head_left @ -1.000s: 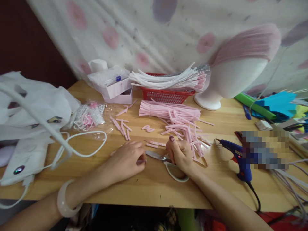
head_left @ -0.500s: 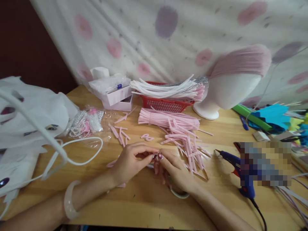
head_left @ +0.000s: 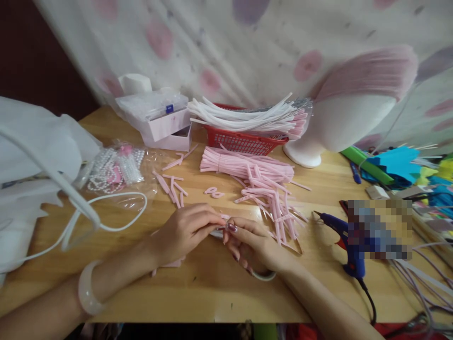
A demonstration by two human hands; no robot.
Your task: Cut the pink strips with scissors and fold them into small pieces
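Over the front middle of the table, the fingertips of my left hand (head_left: 187, 231) and my right hand (head_left: 256, 241) meet in a pinch. Whatever lies between them is too small and covered to make out. Beneath my right hand shows part of a pale curved band (head_left: 264, 276), the rest of it hidden. Two small pink loops (head_left: 213, 192) lie just beyond the fingers. To their right is a heap of bent pink pipe cleaners (head_left: 278, 212), and behind that a tied bundle of straight pink pipe cleaners (head_left: 233, 163). Short pink pieces (head_left: 172, 186) lie scattered beyond my left hand.
A blue glue gun (head_left: 350, 241) with a cord lies right of my right arm. At the back stand a red basket (head_left: 240, 140) of white pipe cleaners and a white foam head (head_left: 350, 123). Bagged pearl beads (head_left: 116, 170) and a white cable (head_left: 123, 194) are left.
The view has shifted slightly. My right hand's fingers have loosened and spread a little below the pinch, while both hands' fingertips stay together.
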